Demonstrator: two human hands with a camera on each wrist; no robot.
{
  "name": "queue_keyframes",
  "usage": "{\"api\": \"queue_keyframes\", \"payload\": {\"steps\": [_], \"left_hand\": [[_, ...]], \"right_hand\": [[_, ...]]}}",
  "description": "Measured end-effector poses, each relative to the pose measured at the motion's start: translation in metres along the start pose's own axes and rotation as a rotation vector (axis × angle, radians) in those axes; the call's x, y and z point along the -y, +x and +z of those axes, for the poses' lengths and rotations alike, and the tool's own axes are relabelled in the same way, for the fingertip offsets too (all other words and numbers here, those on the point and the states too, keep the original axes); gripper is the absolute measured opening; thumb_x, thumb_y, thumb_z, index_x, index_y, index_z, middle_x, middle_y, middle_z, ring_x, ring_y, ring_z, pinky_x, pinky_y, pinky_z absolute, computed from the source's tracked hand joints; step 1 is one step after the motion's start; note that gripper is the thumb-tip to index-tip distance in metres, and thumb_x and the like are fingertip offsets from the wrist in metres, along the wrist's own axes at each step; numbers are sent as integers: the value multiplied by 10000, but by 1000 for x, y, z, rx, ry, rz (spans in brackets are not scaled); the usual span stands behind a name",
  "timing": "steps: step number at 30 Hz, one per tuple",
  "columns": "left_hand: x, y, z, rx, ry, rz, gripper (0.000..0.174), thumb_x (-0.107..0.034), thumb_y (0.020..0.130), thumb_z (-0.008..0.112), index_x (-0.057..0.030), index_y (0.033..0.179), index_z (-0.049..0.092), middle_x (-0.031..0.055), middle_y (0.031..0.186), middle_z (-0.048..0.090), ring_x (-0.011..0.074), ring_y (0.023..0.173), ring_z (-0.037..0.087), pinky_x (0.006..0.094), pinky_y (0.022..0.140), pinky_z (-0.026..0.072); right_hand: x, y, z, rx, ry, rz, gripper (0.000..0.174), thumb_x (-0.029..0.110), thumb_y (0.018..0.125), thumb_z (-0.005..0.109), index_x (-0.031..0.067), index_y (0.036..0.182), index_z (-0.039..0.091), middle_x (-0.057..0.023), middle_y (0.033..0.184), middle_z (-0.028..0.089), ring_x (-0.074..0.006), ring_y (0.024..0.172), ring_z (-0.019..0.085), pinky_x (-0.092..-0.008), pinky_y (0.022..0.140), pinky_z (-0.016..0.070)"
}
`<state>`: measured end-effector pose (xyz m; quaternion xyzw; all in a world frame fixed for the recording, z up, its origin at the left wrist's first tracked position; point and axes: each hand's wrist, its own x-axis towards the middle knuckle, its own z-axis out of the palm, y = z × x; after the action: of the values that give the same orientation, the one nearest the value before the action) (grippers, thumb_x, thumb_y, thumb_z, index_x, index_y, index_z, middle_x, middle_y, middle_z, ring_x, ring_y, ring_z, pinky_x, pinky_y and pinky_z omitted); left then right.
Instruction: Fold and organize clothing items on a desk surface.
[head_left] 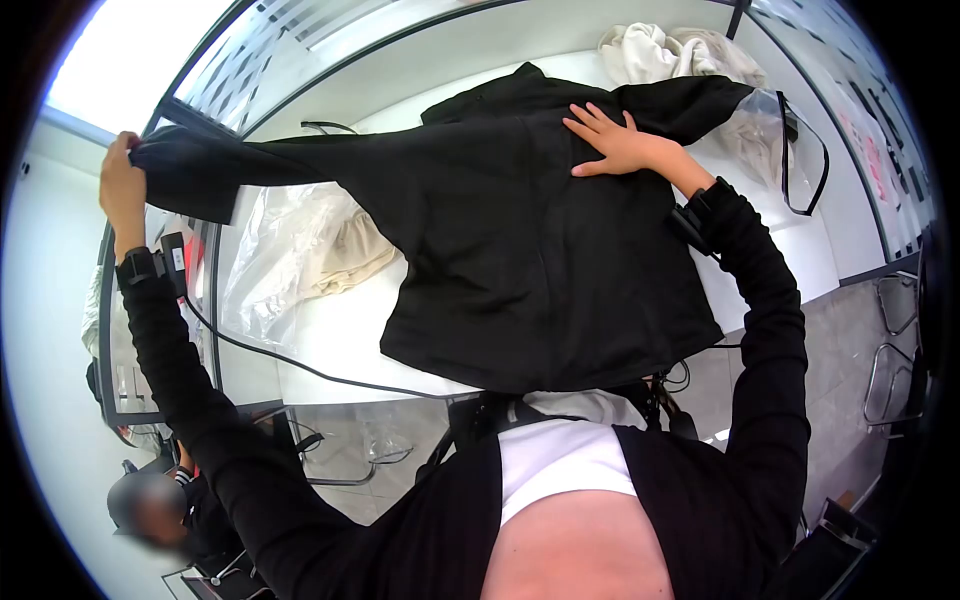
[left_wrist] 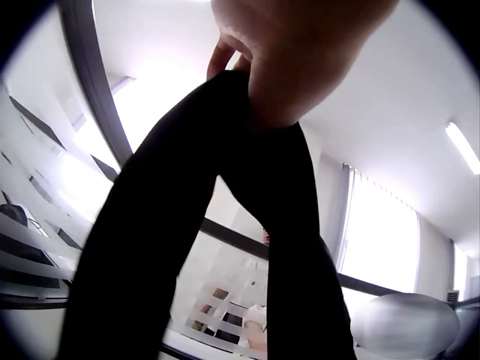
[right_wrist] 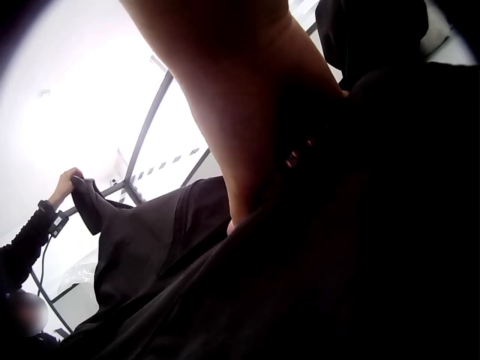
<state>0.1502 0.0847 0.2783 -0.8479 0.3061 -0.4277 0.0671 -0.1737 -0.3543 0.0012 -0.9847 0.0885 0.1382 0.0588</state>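
Observation:
A black long-sleeved garment [head_left: 480, 240] lies spread over the white table, its hem toward the person. At the far left my left hand [head_left: 124, 190] pinches one sleeve [head_left: 290, 162] near its end and holds it raised, the cuff part hanging down. The left wrist view shows the sleeve's dark cloth [left_wrist: 165, 187] draped from the fingers in two hanging lengths. My right hand [head_left: 625, 150] rests with fingers spread on the upper right of the garment. In the right wrist view the palm [right_wrist: 247, 112] is pressed against the dark cloth. The other sleeve [head_left: 690, 105] lies out to the right.
A clear plastic bag [head_left: 270, 260] with cream cloth [head_left: 350, 255] lies on the table at left. More pale cloth [head_left: 670, 55] and a bag with a black strap [head_left: 822, 175] are at the back right. Glass partitions surround the table. A person [head_left: 165, 520] sits at lower left.

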Motion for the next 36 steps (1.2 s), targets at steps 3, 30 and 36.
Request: {"api": "queue_keyframes", "payload": {"steps": [3, 30, 36], "left_hand": [[1, -13, -1, -173, -20, -15, 315, 49, 720, 431, -108, 984, 499, 106, 962, 558, 302, 917, 539, 368, 733, 436], [-333, -75, 160, 1059, -393, 509, 826, -549, 803, 461, 91, 1276, 242, 302, 1326, 228, 382, 1217, 307, 364, 993, 298], [-323, -54, 175, 1137, -476, 500, 1093, -651, 669, 560, 101, 1321, 108, 292, 1386, 82, 354, 1294, 169, 330, 1049, 201]], "right_hand": [[-1, 0, 3, -11, 6, 0, 831, 603, 775, 459, 156, 1388, 119, -76, 1453, 31, -260, 1339, 21, -588, 1006, 129], [-11, 84, -26, 50, 44, -43, 566, 124, 816, 475, 126, 1345, 272, -141, 1414, 186, -308, 1179, 391, -368, 919, 388], [-3, 108, -19, -18, -14, 108, 657, 460, 864, 403, 140, 1382, 155, -130, 1436, 103, -290, 1310, 167, -400, 1018, 278]]}}
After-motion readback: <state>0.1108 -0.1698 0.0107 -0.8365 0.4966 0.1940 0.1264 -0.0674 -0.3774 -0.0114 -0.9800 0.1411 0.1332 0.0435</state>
